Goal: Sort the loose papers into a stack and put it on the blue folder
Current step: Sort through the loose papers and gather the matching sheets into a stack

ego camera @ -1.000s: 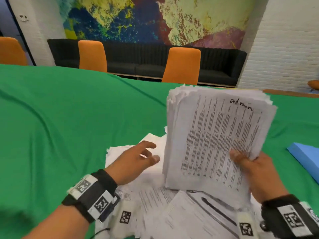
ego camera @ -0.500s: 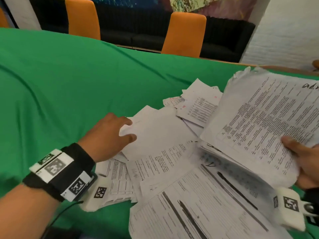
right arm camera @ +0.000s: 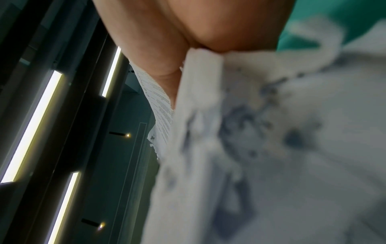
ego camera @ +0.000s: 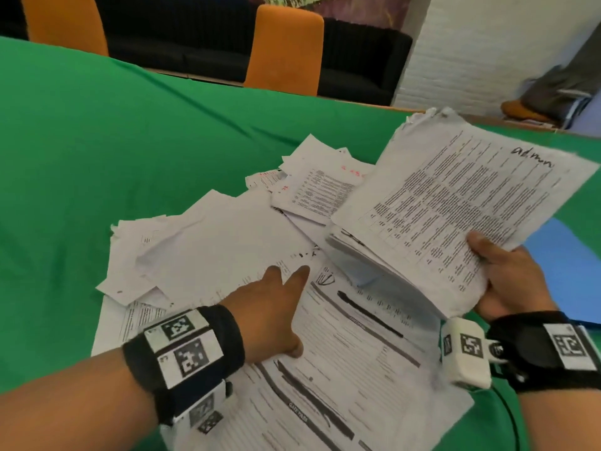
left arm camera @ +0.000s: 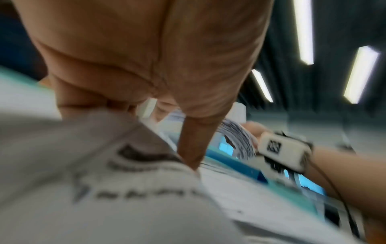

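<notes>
My right hand (ego camera: 500, 271) grips a thick stack of printed papers (ego camera: 455, 203) by its near edge, thumb on top, and holds it tilted above the table; "admin" is handwritten on the top sheet. The same stack (right arm camera: 261, 148) fills the right wrist view, blurred. My left hand (ego camera: 273, 307) lies with straight fingers on the loose papers (ego camera: 227, 249) spread over the green table; its fingertips (left arm camera: 190, 158) press a printed sheet (left arm camera: 104, 189). The blue folder (ego camera: 566, 265) lies at the right, partly hidden behind the held stack.
A green cloth (ego camera: 113, 141) covers the table. Orange chairs (ego camera: 286, 50) and a black sofa (ego camera: 195, 37) stand behind it. A person's leg (ego camera: 559, 83) shows at the far right by the white brick wall.
The right hand has lowered and tilted the stack to the right. The left hand has moved right across the loose papers and now presses them with straight fingers.
</notes>
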`<state>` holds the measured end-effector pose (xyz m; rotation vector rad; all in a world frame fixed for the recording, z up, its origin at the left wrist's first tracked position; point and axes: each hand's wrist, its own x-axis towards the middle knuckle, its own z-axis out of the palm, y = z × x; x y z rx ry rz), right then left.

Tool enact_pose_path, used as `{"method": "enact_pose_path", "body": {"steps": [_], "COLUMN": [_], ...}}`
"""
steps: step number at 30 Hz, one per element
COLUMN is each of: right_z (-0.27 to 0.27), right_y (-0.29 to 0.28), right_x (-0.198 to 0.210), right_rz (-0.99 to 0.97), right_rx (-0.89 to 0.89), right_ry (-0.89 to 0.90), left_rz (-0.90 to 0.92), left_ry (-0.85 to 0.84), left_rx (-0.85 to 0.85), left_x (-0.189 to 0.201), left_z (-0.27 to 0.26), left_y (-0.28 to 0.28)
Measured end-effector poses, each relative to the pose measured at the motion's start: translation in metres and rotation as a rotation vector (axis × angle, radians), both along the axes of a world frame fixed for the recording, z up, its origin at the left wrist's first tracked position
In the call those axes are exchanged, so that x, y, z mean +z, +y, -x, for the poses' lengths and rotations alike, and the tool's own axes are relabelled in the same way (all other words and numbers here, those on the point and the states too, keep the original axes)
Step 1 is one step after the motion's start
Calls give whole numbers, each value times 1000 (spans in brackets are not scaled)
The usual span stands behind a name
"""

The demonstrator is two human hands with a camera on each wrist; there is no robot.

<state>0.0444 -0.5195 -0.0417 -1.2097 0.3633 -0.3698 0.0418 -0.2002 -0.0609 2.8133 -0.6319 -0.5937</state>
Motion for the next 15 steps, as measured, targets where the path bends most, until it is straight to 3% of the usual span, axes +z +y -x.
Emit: {"method": "enact_pose_path", "body": {"steps": [5, 11, 15], "right_z": [1, 6, 4], "right_y": [-1, -11, -14], "right_x": [2, 11, 14], "right_rz": [-33, -16, -36], "right_rx": [-1, -42, -70], "right_ry": [-26, -78, -108], "left_rz": [286, 582, 912], "left_ry": [152, 41, 240], "left_rx": [111, 293, 495], "left_x": [-4, 23, 43], "left_z": [-7, -25, -37], "left_y": [9, 72, 128]}}
